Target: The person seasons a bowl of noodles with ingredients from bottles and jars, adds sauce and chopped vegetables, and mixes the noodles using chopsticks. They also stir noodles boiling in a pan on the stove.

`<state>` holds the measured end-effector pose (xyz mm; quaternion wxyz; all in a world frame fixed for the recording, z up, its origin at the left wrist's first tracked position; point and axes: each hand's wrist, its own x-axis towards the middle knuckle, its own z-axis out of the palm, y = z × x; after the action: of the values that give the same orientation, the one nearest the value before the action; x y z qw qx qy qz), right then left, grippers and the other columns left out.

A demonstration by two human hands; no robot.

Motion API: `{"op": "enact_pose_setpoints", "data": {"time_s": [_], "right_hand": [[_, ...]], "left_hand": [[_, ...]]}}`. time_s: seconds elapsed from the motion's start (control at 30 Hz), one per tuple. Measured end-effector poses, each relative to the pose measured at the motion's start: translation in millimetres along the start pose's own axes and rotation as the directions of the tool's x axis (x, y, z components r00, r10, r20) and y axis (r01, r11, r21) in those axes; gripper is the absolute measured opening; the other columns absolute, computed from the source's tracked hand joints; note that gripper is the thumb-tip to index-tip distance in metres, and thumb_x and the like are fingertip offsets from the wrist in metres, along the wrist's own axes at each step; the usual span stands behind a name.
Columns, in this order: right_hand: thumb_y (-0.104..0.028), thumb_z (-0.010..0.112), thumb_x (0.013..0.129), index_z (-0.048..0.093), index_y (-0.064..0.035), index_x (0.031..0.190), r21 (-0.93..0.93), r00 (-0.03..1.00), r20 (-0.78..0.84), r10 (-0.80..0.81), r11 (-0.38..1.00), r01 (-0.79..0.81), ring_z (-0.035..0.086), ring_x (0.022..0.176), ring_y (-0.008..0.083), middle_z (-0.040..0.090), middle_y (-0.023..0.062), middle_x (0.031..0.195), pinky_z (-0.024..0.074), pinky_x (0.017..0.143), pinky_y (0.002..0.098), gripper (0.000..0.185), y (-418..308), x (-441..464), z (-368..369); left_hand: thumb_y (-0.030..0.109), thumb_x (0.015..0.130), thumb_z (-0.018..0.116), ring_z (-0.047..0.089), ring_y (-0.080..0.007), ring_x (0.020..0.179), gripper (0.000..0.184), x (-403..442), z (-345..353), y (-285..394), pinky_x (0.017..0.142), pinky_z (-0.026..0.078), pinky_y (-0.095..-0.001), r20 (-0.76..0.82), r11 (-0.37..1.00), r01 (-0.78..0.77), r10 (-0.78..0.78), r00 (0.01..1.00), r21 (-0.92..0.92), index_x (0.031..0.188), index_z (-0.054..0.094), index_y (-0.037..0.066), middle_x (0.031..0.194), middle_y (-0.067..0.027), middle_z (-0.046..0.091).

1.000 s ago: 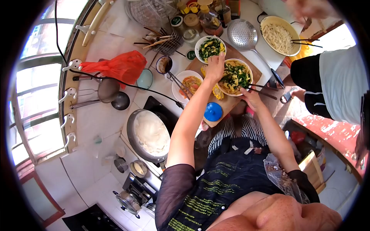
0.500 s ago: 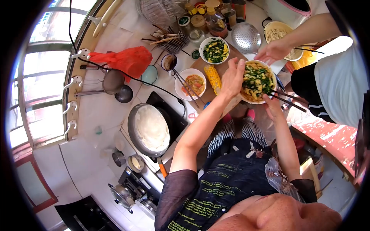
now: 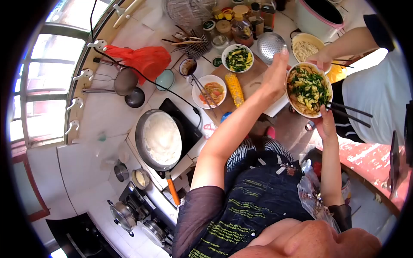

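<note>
A bowl of noodles topped with greens and egg (image 3: 309,88) is held up at the right of the counter. My right hand (image 3: 326,124) grips its near rim, thumb on the edge. A pair of dark chopsticks (image 3: 350,114) sticks out of the bowl beside that thumb. My left hand (image 3: 275,77), fingers stretched out, is at the bowl's left side; whether it touches the rim I cannot tell. Another person's hand (image 3: 320,58) reaches to the bowl's far side, its fingers partly hidden behind the rim.
A cutting board (image 3: 254,79) bears a corn cob (image 3: 234,89). Around it are a bowl of greens and egg (image 3: 238,58), a plate of food with chopsticks (image 3: 211,94), a skimmer (image 3: 271,46) and a noodle pot (image 3: 305,49). A pan of white food (image 3: 161,137) sits on the cooker.
The bowl has moved right, toward the other person, with my right hand on it. My left hand's fingers have straightened, and the other person's hand has come to the bowl's far side.
</note>
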<state>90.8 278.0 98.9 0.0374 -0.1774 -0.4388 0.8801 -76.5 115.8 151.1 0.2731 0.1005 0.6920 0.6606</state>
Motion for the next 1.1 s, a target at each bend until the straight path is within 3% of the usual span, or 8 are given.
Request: {"op": "enact_pose_setpoints", "data": {"time_s": [0.13, 0.23, 0.27, 0.43, 0.53, 0.77, 0.97, 1.1], "right_hand": [[-0.032, 0.064, 0.082, 0.031, -0.0017, 0.132, -0.024, 0.999, 0.033, 0.014, 1.000, -0.014, 0.051, 0.113, 0.0302, 0.048, 0.0135, 0.127, 0.0479, 0.089, 0.0484, 0.067, -28.5, -1.3, -1.2], [-0.037, 0.064, 0.081, 0.032, 0.0010, 0.130, -0.053, 0.999, 0.039, 0.036, 0.998, -0.034, 0.054, 0.108, 0.0315, 0.050, 0.0166, 0.123, 0.0502, 0.087, 0.0442, 0.070, -46.8, 0.0, -10.2], [-0.035, 0.064, 0.082, 0.043, -0.0003, 0.121, -0.009, 0.999, -0.021, -0.025, 1.000, 0.025, 0.063, 0.091, 0.0241, 0.060, 0.0119, 0.106, 0.0575, 0.071, 0.0375, 0.057, -52.4, -4.4, 4.6], [-0.039, 0.061, 0.083, 0.039, -0.0028, 0.126, 0.022, 1.000, -0.005, -0.013, 1.000, 0.013, 0.060, 0.099, 0.0243, 0.054, 0.0123, 0.116, 0.0576, 0.072, 0.0364, 0.060, -90.2, -9.4, -12.0], [-0.039, 0.060, 0.084, 0.039, -0.0031, 0.126, 0.071, 0.990, -0.054, -0.129, 0.989, 0.133, 0.058, 0.102, 0.0241, 0.054, 0.0116, 0.117, 0.0572, 0.074, 0.0373, 0.059, -113.6, -6.2, -20.6], [-0.043, 0.056, 0.086, 0.042, -0.0046, 0.124, -0.016, 0.968, -0.065, -0.242, 0.970, 0.242, 0.059, 0.097, 0.0262, 0.054, 0.0145, 0.114, 0.0551, 0.078, 0.0340, 0.056, -183.9, 20.0, -77.7], [-0.048, 0.062, 0.080, 0.015, -0.0002, 0.136, -0.076, 0.916, -0.282, -0.284, 0.959, 0.274, 0.049, 0.111, 0.0407, 0.037, 0.0338, 0.125, 0.0496, 0.089, 0.0382, 0.087, -223.6, 39.2, -114.0], [-0.044, 0.064, 0.079, -0.003, -0.0020, 0.138, -0.045, 0.863, -0.393, -0.316, 0.944, 0.326, 0.047, 0.114, 0.0426, 0.031, 0.0312, 0.131, 0.0476, 0.091, 0.0399, 0.099, -200.3, 45.9, -140.1]], "left_hand": [[0.074, 0.081, 0.022, 0.057, -0.0224, 0.086, 0.090, -8.6, 11.7, 45.7, 0.082, 0.042, -0.0358, 0.103, 0.976, 0.103, -0.084, 0.991, -0.190, 0.132, 0.030, 0.000, 0.102, -0.0174, 0.057], [0.073, 0.082, 0.021, 0.056, -0.0196, 0.079, 0.090, 0.0, 20.9, 52.0, 0.074, 0.046, -0.0317, 0.094, 0.975, 0.049, -0.029, 0.995, -0.217, 0.130, 0.032, -0.002, 0.093, -0.0146, 0.057], [0.072, 0.083, 0.021, 0.056, -0.0195, 0.079, 0.090, 8.5, 21.7, 46.7, 0.074, 0.047, -0.0317, 0.112, 0.972, 0.068, -0.043, 0.993, -0.224, 0.130, 0.031, -0.003, 0.093, -0.0148, 0.057], [0.067, 0.086, 0.022, 0.056, -0.0253, 0.085, 0.087, 35.0, 32.3, 52.2, 0.079, 0.048, -0.0357, 0.223, 0.908, 0.156, -0.072, 0.972, -0.388, 0.129, 0.029, -0.009, 0.097, -0.0193, 0.055], [0.060, 0.088, 0.026, 0.049, -0.0422, 0.104, 0.083, 34.6, 32.0, 50.9, 0.097, 0.040, -0.0472, 0.330, 0.644, 0.264, -0.018, 0.944, -0.718, 0.123, 0.031, -0.015, 0.103, -0.0291, 0.050], [0.055, 0.090, 0.028, 0.048, -0.0424, 0.105, 0.076, 18.5, 10.5, 29.5, 0.099, 0.037, -0.0488, 0.428, 0.342, 0.381, 0.074, 0.901, -0.859, 0.116, 0.039, -0.015, 0.098, -0.0274, 0.053], [0.046, 0.090, 0.036, 0.049, -0.0391, 0.102, 0.061, 12.2, -42.0, -14.0, 0.098, 0.038, -0.0466, 0.085, 0.404, 0.119, -0.102, 0.991, -0.907, 0.110, 0.045, -0.012, 0.098, -0.0222, 0.053], [0.041, 0.091, 0.039, 0.051, -0.0344, 0.099, 0.054, -4.8, -75.3, -52.7, 0.096, 0.040, -0.0440, -0.042, 0.511, 0.052, -0.172, 0.984, -0.858, 0.111, 0.046, -0.008, 0.099, -0.0190, 0.052]]}}
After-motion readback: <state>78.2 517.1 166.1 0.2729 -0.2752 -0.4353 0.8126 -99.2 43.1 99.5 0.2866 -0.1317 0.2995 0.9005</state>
